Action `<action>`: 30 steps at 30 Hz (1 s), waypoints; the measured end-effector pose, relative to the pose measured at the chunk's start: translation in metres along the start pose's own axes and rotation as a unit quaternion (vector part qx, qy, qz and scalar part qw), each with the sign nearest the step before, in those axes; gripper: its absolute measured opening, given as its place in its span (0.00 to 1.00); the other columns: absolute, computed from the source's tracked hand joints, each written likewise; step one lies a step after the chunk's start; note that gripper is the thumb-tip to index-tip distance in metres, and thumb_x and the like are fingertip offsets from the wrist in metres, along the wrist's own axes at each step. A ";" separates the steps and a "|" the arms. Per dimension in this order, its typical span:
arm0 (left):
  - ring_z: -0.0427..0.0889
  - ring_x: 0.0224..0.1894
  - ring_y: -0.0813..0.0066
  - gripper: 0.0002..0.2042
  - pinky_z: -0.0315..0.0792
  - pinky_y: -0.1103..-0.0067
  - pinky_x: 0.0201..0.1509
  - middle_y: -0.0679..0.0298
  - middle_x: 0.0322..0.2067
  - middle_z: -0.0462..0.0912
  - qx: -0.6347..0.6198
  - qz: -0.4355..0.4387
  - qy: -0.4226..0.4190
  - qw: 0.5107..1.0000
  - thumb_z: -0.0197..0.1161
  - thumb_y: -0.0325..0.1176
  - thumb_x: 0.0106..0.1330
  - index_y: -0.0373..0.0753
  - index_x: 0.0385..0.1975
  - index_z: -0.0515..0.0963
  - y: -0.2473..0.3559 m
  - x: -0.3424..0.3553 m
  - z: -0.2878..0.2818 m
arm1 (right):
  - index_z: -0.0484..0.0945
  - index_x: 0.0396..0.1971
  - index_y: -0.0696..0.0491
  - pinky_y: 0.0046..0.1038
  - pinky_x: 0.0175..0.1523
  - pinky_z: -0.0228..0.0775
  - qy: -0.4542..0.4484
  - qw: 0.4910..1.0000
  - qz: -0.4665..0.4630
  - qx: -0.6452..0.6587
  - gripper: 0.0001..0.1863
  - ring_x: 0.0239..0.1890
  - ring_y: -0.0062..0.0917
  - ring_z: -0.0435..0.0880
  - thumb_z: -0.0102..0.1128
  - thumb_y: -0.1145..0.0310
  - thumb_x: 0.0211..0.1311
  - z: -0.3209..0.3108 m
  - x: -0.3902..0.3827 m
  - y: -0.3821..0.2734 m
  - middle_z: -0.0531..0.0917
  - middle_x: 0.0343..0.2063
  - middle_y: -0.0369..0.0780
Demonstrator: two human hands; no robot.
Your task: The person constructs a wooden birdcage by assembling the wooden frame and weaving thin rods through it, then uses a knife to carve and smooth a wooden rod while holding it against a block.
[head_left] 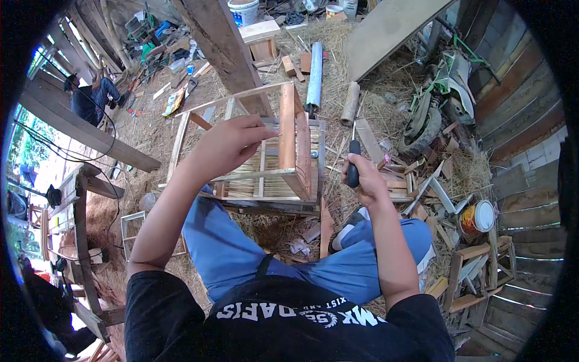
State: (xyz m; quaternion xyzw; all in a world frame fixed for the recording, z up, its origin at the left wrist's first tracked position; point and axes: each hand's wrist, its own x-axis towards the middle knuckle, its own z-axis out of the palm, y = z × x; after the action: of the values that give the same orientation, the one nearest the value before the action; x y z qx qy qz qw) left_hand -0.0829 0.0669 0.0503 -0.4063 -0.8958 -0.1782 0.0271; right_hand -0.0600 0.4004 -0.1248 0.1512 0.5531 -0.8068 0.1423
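Here, at the centre of the frame, a small wooden frame [283, 163] of slats and thin bamboo strips rests against the person's knees, its tall upright board standing on edge. The left hand [226, 145] reaches over it from the left, fingers [259, 123] pinched nearly closed on the top of a thin slat at the frame's upper edge. The right hand [365, 178] sits just right of the frame, fingers wrapped fully around the black handle of a screwdriver [353, 163], its shaft pointing toward the top of the frame; the tip is too small to make out.

Room to move is tight. A thick wooden post [223, 48] leans in from the top centre, right behind the frame. Straw and offcuts cover the floor [386, 78] all around, and a heap of wood scraps [470, 265] crowds the lower right. The right edge is closed by a plank wall [518, 108], with a motorbike [440, 96] parked against it. The left side opens to daylight past a long beam [78, 130].

One round tin can [477, 217] with an orange-and-white label lies among the scraps at right. One white bucket [243, 11] with a blue patch stands at the top centre, beside one small wooden box [260, 37]. A yellow wrapper [174, 101] lies in the upper left. Two tubes lie side by side above the frame: one grey pipe [315, 75] and one shorter tan roll [350, 102]. One other person [90, 96] crouches at the upper left.
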 end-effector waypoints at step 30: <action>0.84 0.45 0.57 0.18 0.79 0.63 0.45 0.61 0.41 0.81 0.101 -0.044 0.050 0.993 0.59 0.23 0.63 0.48 0.51 0.82 0.014 -0.002 0.016 | 0.77 0.41 0.55 0.27 0.36 0.75 -0.049 0.997 -0.033 -0.055 0.13 0.28 0.23 0.80 0.62 0.60 0.70 0.009 -0.007 -0.001 0.80 0.27 0.37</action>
State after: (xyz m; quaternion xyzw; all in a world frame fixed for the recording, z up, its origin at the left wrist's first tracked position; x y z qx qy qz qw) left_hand -0.0693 0.0793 0.0395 -0.3528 -0.9235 -0.1082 0.1045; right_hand -0.0548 0.3924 -0.1180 0.0847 0.5934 -0.7861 0.1509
